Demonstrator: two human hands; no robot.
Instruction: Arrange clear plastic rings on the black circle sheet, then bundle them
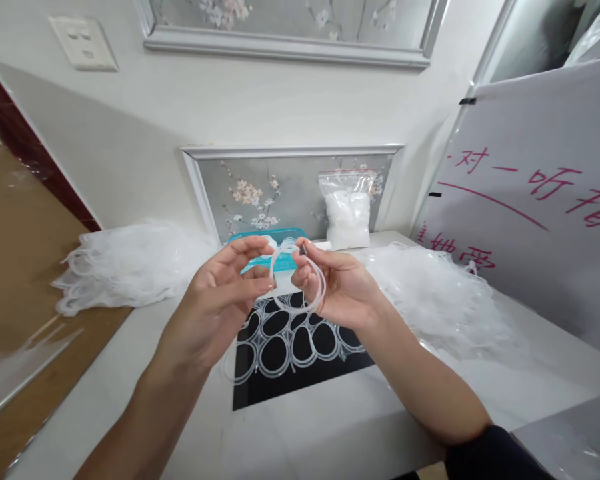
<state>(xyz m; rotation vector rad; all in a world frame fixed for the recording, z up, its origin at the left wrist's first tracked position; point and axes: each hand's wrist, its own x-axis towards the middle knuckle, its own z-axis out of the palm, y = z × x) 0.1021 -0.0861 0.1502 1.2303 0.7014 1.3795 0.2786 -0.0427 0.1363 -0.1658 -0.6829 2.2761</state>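
The left hand (pixel 213 300) is reached in from seven o'clock, its palm turned inward and its thumb and fingers parted at the nine o'clock side of a clear ring (pixel 295 311); whether the ring is touched by the thumb tip cannot be told. The right hand (pixel 347 287) is brought in from four o'clock, with the ring pinched at its one o'clock edge between thumb and forefinger, beside a small dark piece (pixel 303 251), and the other fingers curled. The ring is held above a flat black mat (pixel 300 385), on which smooth, translucent loops (pixel 274 376) are spread. Crinkled, filmy heaps are seen at nine o'clock (pixel 125 267) and three o'clock (pixel 440 300) on the pale, glossy table (pixel 330 427). Toward twelve o'clock, a teal tray (pixel 285 234) is partly covered by the hands, and beside it a zip bag (pixel 349 213) is filled with white material, its contents indistinct. The dark sleeve (pixel 490 460) is cut off at five o'clock.
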